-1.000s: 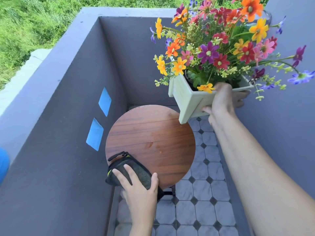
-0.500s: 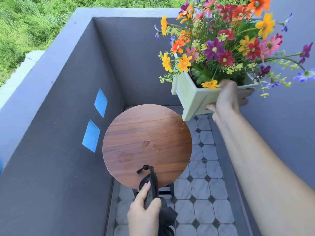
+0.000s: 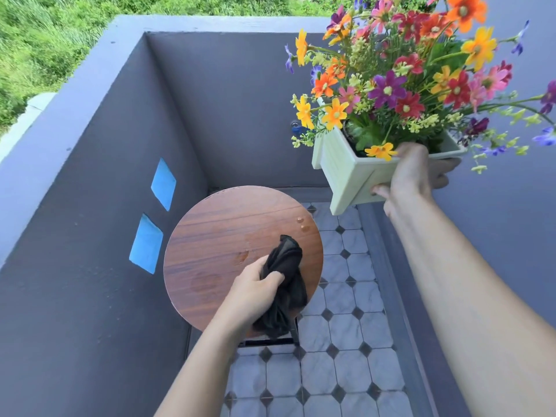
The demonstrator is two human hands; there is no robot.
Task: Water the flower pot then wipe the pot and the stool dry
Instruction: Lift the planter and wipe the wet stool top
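A pale green square flower pot (image 3: 349, 173) full of bright mixed flowers (image 3: 400, 73) hangs in the air at the upper right, tilted, above and to the right of the stool. My right hand (image 3: 412, 173) grips its near rim and side. The round wooden stool (image 3: 216, 236) stands below, its top showing a few water drops and damp patches. My left hand (image 3: 255, 284) is closed on a bunched black cloth (image 3: 285, 284), which rests over the stool's near right part and hangs past its edge.
Grey balcony walls enclose the stool on the left, back and right. Two blue tape patches (image 3: 162, 183) mark the left wall. The floor (image 3: 346, 371) is pale tile with dark diamonds. Green grass (image 3: 45, 40) lies beyond the wall.
My left hand has gathered the cloth off the stool's near left edge, bunched it up, and brought it onto the stool's near right part. The pot stays held up at the right.
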